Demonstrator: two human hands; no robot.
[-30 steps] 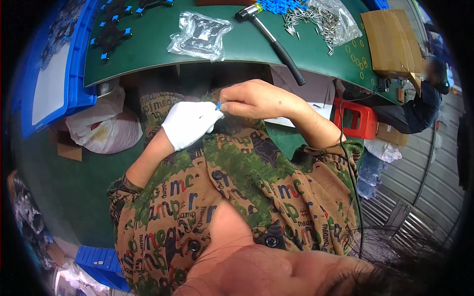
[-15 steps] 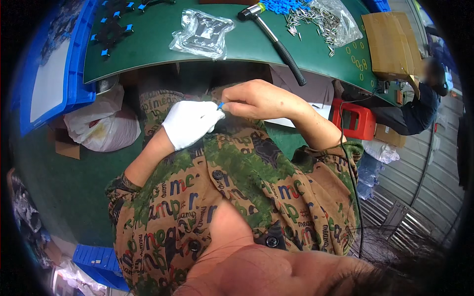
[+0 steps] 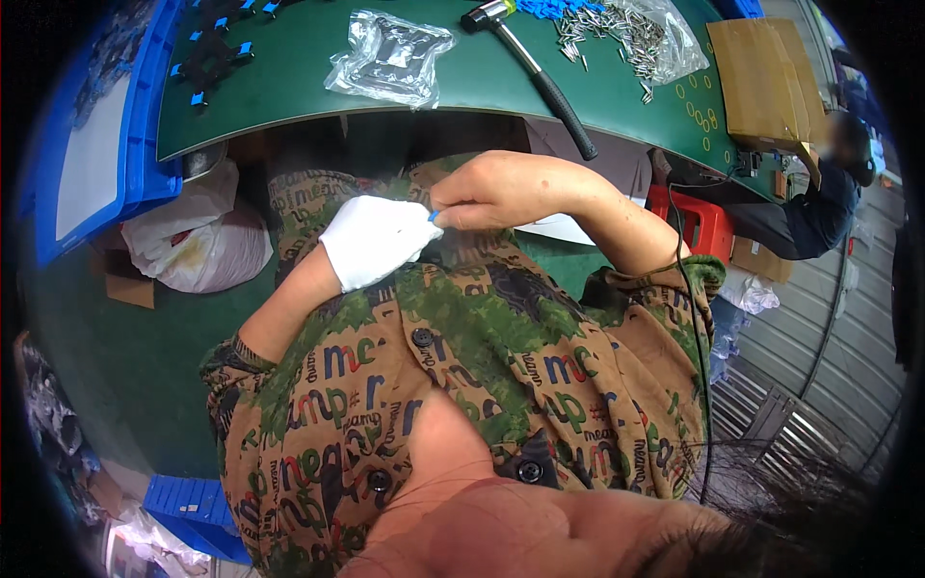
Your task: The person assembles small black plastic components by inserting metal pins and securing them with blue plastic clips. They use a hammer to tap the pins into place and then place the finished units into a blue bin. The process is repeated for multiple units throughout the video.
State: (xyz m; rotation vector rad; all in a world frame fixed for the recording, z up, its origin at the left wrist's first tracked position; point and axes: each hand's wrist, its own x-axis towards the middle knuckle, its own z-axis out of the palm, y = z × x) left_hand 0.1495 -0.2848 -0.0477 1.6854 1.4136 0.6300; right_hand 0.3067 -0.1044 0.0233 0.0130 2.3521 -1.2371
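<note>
My left hand (image 3: 376,243), in a white glove, is closed in front of my belly, its fingertips meeting those of my bare right hand (image 3: 487,196). A small blue piece (image 3: 434,216) shows where the fingertips meet. My right thumb and forefinger pinch it from the right, and the gloved fingers close on it from the left. Most of the piece is hidden, so its exact kind cannot be told. Both hands are held over my lap, just short of the green table (image 3: 289,104).
On the table lie a hammer (image 3: 540,79), a clear bag with black parts (image 3: 390,60), metal pins (image 3: 617,37), blue pieces (image 3: 559,8), yellow rings (image 3: 696,108) and black parts with blue ends (image 3: 207,63). A cardboard box (image 3: 766,82) stands right; a person (image 3: 833,207) sits beyond.
My hands stay together on the blue piece. The right wrist and forearm have shifted slightly, and less of the blue piece shows. The whole view has moved a little.
</note>
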